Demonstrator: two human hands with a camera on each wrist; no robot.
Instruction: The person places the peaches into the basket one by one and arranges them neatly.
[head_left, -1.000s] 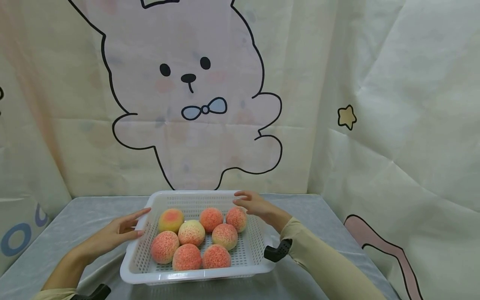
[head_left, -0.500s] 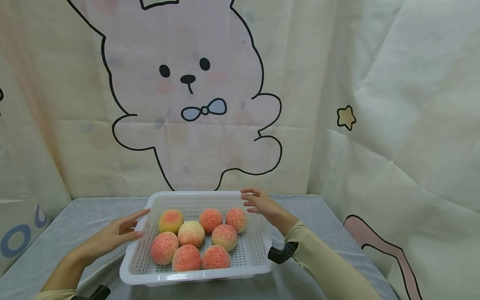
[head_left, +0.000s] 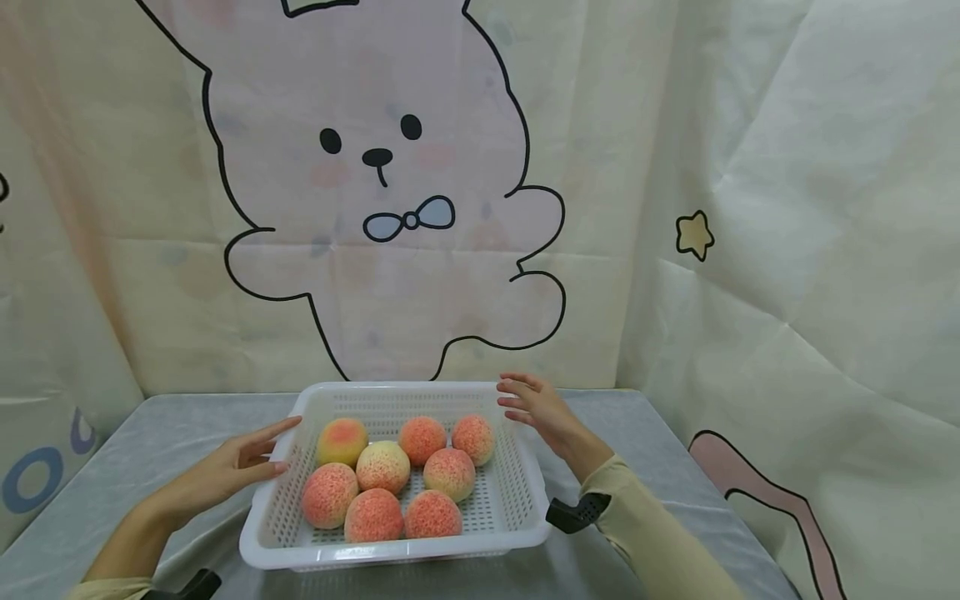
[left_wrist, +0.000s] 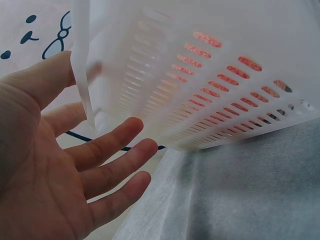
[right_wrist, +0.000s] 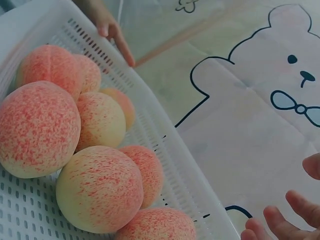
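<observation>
A white plastic basket (head_left: 405,547) with slotted walls holds several peaches, one a speckled pink peach (head_left: 433,513) at the front and one a yellow-orange peach (head_left: 342,442) at the back left. My left hand (head_left: 217,471) lies at the basket's left rim. Its thumb and index finger touch the rim, while the other fingers (left_wrist: 120,170) stretch out loosely below it, beside the slotted wall. Over the back right corner hovers my right hand (head_left: 543,412), fingers spread and holding nothing. In the right wrist view, only its fingertips (right_wrist: 276,220) show, at the lower right.
A grey cloth (head_left: 210,408) covers the table under the basket. Behind it hangs a pale curtain (head_left: 585,167) printed with a bear, and another curtain (head_left: 810,208) closes off the right side. A black strap device (head_left: 577,512) sits on the right wrist.
My right hand has drawn back to the right, from above the peaches near the back right to the basket's corner. The left hand, basket and peaches stay put.
</observation>
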